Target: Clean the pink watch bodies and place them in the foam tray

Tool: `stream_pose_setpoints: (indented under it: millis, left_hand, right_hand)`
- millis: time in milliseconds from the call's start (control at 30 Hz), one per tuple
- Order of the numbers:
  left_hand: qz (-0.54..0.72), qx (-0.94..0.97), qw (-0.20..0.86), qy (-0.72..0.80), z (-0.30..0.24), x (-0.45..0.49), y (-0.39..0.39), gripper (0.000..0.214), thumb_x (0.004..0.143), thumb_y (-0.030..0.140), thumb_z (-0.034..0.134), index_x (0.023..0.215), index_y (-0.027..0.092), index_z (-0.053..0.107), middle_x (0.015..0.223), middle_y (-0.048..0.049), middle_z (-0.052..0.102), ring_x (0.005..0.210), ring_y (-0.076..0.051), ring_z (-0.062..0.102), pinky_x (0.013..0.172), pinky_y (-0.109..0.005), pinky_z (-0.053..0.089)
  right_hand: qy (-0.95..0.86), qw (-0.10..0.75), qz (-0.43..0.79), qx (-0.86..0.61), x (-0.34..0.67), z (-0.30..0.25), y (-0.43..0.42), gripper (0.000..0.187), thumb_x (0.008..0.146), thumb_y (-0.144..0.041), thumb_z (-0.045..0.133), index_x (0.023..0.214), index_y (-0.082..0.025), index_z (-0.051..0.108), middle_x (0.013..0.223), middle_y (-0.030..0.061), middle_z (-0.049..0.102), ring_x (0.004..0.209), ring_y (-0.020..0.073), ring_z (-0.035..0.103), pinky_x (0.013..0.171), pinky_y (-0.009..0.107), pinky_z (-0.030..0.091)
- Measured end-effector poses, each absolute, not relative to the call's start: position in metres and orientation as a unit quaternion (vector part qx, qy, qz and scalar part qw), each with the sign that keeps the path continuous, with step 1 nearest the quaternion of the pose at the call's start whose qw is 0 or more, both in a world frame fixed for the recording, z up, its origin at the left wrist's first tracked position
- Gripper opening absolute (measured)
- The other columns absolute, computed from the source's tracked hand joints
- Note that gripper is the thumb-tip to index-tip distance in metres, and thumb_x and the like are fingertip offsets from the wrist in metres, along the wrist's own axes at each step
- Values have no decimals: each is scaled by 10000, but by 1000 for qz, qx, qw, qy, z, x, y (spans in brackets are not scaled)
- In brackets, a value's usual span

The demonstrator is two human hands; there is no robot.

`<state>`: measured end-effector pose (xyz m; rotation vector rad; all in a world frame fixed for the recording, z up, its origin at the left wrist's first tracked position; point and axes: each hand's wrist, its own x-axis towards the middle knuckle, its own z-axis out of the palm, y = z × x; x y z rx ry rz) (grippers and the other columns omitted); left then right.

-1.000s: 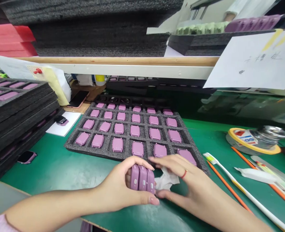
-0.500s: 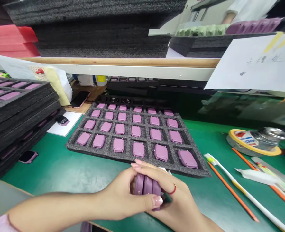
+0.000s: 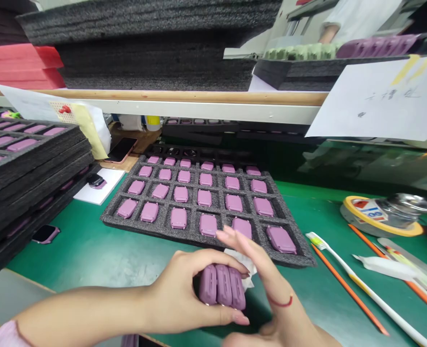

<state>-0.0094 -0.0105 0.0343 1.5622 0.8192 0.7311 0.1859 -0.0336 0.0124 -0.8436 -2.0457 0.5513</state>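
Note:
My left hand [image 3: 177, 291] is wrapped round a row of three purple watch cases [image 3: 223, 286], standing on edge side by side between its thumb and fingers. Just to the right, my right hand [image 3: 280, 294] is raised with thumb and fingers apart, partly blurred, and nothing shows in it. Its fingertips overlap the front edge of a black foam tray [image 3: 141, 228], whose compartments hold more purple watch cases [image 3: 178, 218] lying flat. Behind the held cases, a crumpled white tissue [image 3: 248, 270] is partly covered by my hands.
On the right lie a white toothbrush [image 3: 365, 284], an orange stick [image 3: 347, 286] and a round metal-topped container [image 3: 405, 212] beside a yellow-rimmed roll. Stacked foam trays [image 3: 36, 178] stand at left, near a loose watch [image 3: 46, 234] and a phone [image 3: 122, 150]. A shelf [image 3: 184, 99] crosses above.
My right hand has come off the purple watch cases and moved right, its fingers spreading. The left hand keeps hold of the cases, which are now more exposed.

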Motion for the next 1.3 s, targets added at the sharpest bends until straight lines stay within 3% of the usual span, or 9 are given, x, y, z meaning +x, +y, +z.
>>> stream_pose_setpoints:
  millis: [167,367,567,733,833,967,1067,1167,1300]
  left_hand:
    - [340,686,542,346,39,-12,-8,420,678,273,892,1068,221,748,1070,-25,774,979,-204,713,912,-276,529]
    - [377,691,533,310,35,-12,-10,399,694,229,881,1066,225,735,1089,-26,774,987,-197,712,916,-289,540]
    - [394,713,496,300,32,-11,-11,355,711,194,869,1044,232,752,1032,-29,781,1028,-213,691,968,-316,520]
    - [392,718,512,264,28,-10,-11,269,822,229,775,1088,268,770,1211,-66,694,1171,-241,641,1063,-354,481]
    - [357,714,519,305,25,-11,-12,667,740,188,825,1355,332,611,1477,-79,470,1379,-288,467,1165,-414,386]
    - [314,625,636,325,25,-10,-12,1485,429,282,1009,1591,328,86,1584,-166,315,1447,-355,364,1203,-520,289]
    - [285,515,757,283,25,-6,-9,1197,519,515,954,1495,215,330,1256,-157,623,1186,-318,615,1076,-503,430]
    - [265,421,819,285,24,-1,-7,697,682,661,805,1114,142,630,867,-71,682,839,-214,695,831,-364,536]
    - [264,342,857,281,22,2,-5,603,769,681,718,1052,155,636,909,-83,711,679,-141,676,654,-268,546]
  right_hand:
    - [-645,513,420,-381,188,5,-22,598,1010,-623,327,1519,-311,368,1393,118,606,1281,275,613,1075,451,512]
    - [-541,445,617,-359,175,3,-16,634,966,-708,348,1427,-287,459,1226,123,708,1082,269,725,942,450,579]
    - [-534,414,644,-359,164,14,-24,884,766,-796,623,1438,-253,441,1248,136,701,1118,313,706,978,482,559]
    - [-555,439,590,-388,157,13,-29,1041,651,-618,856,1490,-267,350,1322,160,662,1145,312,703,918,423,612]
    - [-589,471,527,-392,158,10,-31,1035,721,-341,867,1559,-292,261,1246,117,720,1068,268,742,906,386,620]
    - [-689,492,353,-399,165,11,-32,1033,756,-189,813,1586,-338,217,1193,74,749,1036,242,755,906,339,622]
    - [-771,453,234,-383,168,11,-31,942,838,-168,738,1595,-339,204,1377,93,653,1178,244,692,983,346,592]
    - [-820,406,189,-356,170,11,-29,840,882,-177,698,1582,-310,252,1383,90,647,1261,243,632,1082,401,525]
    - [-784,431,232,-383,177,22,-25,655,797,-278,818,1368,-289,497,1212,65,713,1109,214,706,959,307,591]
